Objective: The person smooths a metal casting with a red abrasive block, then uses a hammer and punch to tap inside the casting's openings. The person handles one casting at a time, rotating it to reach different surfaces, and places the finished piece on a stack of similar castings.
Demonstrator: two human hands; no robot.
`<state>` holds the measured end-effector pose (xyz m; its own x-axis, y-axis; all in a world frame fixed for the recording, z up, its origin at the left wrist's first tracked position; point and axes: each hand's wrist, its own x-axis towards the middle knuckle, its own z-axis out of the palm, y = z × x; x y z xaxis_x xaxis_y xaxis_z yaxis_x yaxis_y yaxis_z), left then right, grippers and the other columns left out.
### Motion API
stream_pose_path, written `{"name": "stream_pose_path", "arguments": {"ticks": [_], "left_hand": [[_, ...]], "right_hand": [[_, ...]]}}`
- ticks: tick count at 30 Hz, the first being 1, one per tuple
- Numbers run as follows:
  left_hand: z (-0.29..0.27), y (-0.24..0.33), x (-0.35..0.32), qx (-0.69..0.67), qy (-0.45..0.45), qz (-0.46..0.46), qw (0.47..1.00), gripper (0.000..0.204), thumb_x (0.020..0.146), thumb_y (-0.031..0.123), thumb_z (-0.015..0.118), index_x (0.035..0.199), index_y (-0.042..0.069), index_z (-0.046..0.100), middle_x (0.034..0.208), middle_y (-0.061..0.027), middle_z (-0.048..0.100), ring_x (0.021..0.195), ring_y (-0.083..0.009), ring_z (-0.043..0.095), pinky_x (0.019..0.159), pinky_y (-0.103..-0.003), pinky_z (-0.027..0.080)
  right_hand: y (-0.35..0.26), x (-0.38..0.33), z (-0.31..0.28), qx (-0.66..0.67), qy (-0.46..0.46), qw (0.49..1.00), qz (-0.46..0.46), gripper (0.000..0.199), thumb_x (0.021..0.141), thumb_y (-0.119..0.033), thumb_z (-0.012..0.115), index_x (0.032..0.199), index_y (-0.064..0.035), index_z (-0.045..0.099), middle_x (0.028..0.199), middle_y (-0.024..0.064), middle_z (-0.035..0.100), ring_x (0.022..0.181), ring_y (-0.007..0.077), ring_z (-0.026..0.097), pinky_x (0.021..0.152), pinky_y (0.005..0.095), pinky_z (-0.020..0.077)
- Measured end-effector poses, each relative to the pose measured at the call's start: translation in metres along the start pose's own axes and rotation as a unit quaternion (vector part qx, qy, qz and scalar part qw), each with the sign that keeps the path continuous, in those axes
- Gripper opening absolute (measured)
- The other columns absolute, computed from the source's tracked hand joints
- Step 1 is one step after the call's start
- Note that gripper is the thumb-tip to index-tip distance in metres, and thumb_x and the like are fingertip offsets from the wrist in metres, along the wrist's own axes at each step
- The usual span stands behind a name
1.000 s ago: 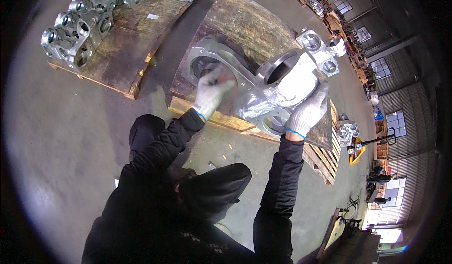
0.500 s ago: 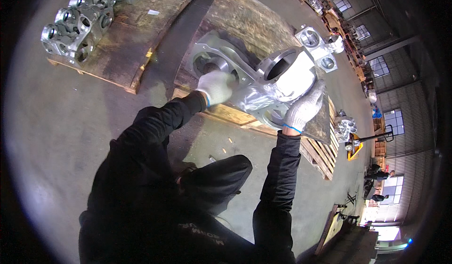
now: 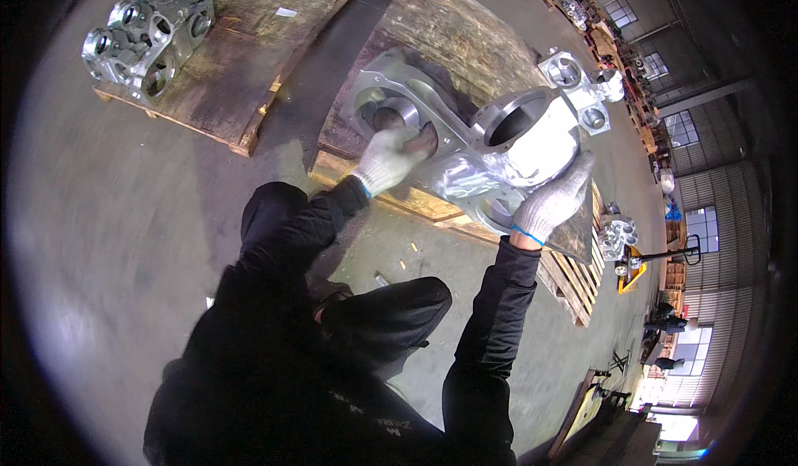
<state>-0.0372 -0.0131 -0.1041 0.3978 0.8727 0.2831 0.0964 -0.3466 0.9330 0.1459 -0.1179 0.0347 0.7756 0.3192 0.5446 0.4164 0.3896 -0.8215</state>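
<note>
Concrete floor (image 3: 125,225) fills a workshop in the head view, where silvery castings (image 3: 154,34) line the far-left part of one wooden pallet (image 3: 249,50) at upper left and a yellow pallet jack (image 3: 633,275) stands at right. Centered before the person, a large metal casting (image 3: 540,154) with round openings lies on a second wooden pallet (image 3: 449,17). White-gloved, the left hand (image 3: 389,160) pinches a small reddish-brown piece (image 3: 426,139) near the casting's left opening, while the right hand (image 3: 553,200), also gloved, touches its right side, whether gripping or merely resting I cannot tell.
</note>
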Motion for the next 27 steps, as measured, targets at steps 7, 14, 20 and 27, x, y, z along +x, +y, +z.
{"name": "stream_pose_path", "arguments": {"ticks": [7,14,20,27], "left_hand": [[-0.014,0.003,0.029,0.58,-0.199,0.182,0.769,0.017,0.084,0.014,0.063,0.09,0.01,0.078,0.083,-0.0099,0.076,0.073,-0.031,0.075,0.058,-0.045,0.057],[-0.018,-0.016,-0.05,0.151,-0.051,0.083,0.984,0.038,0.09,0.026,0.073,0.12,0.004,0.067,0.096,-0.0127,0.074,0.083,-0.0225,0.072,0.073,-0.036,0.057],[0.044,-0.005,-0.119,-0.416,-0.103,-0.34,0.837,0.036,0.096,0.02,0.071,0.127,0.003,0.064,0.111,-0.0059,0.071,0.1,-0.0167,0.065,0.092,-0.029,0.051],[0.083,0.004,-0.119,0.302,-0.153,0.017,0.941,0.06,0.098,0.04,0.057,0.145,0.006,0.042,0.14,-0.0195,0.048,0.12,-0.0402,0.056,0.098,-0.05,0.049]], "right_hand": [[-0.014,-0.018,-0.023,-0.157,-0.047,0.986,-0.023,0.064,0.109,-0.043,0.045,0.142,0.011,0.049,0.133,0.0201,0.061,0.119,0.0231,0.058,0.102,0.0335,0.0444],[0.053,-0.158,-0.092,-0.067,-0.052,0.989,0.117,0.043,0.106,-0.028,0.057,0.138,0.0003,0.053,0.137,0.015,0.057,0.124,0.0262,0.058,0.106,0.0398,0.0477],[0.106,-0.228,-0.089,0.278,-0.169,0.814,0.48,0.048,0.105,-0.04,0.057,0.141,-0.0082,0.055,0.133,0.0083,0.064,0.121,0.0186,0.06,0.104,0.033,0.0472],[0.078,-0.207,-0.089,0.222,-0.039,0.897,0.38,0.048,0.099,-0.023,0.066,0.142,-0.009,0.048,0.125,0.0091,0.065,0.103,0.0187,0.065,0.093,0.0322,0.0514]]}}
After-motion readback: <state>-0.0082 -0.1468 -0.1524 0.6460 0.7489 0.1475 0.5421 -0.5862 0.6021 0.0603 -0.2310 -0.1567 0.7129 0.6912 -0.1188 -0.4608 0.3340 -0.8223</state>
